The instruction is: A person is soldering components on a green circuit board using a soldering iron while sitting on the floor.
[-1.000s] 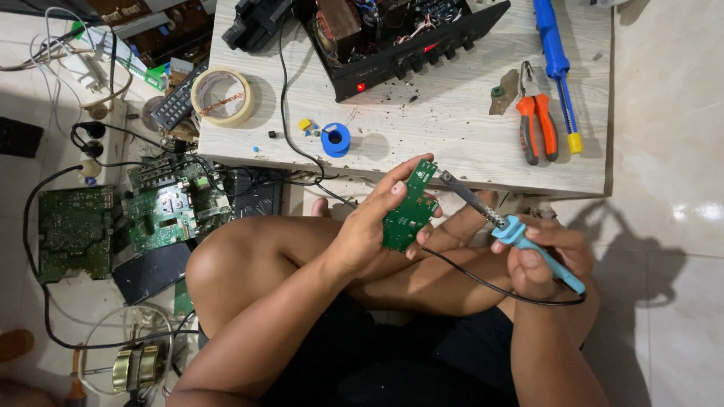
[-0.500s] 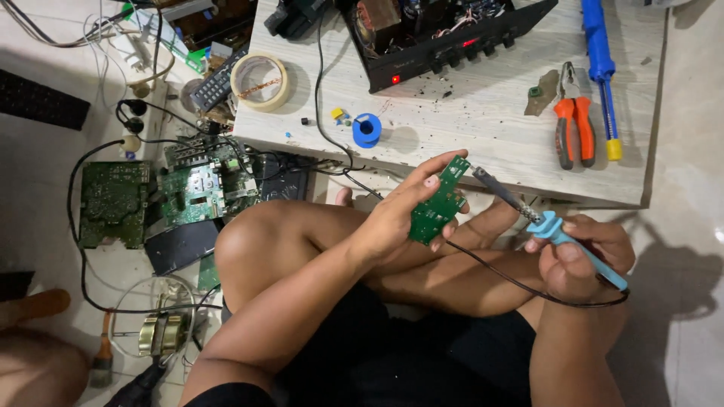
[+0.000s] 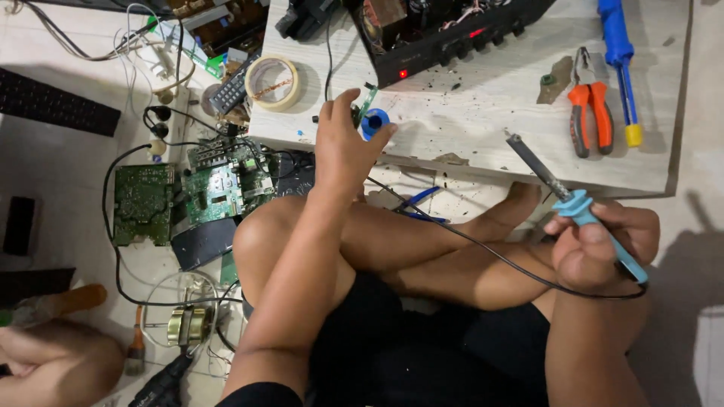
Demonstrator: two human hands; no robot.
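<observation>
— Where does the view look from?

— There is a single view, from the person's head, pointing steeply down over their crossed legs.

— How near is it?

— Close: the left hand point(image 3: 343, 147) and right hand point(image 3: 599, 245) fill the middle. The low surface point(image 3: 483, 124) lies along the top edge, and the floor point(image 3: 68, 173) runs down the left side.

— Which way is forward?

— Toward the top of the frame, past the surface's near edge. No second view shares the scene.

A low pale wood-grain table point(image 3: 483, 128), speckled with dark debris, stood on a light tiled floor point(image 3: 60, 173). Light was even; a soft shadow point(image 3: 690, 294) fell at right.
</observation>
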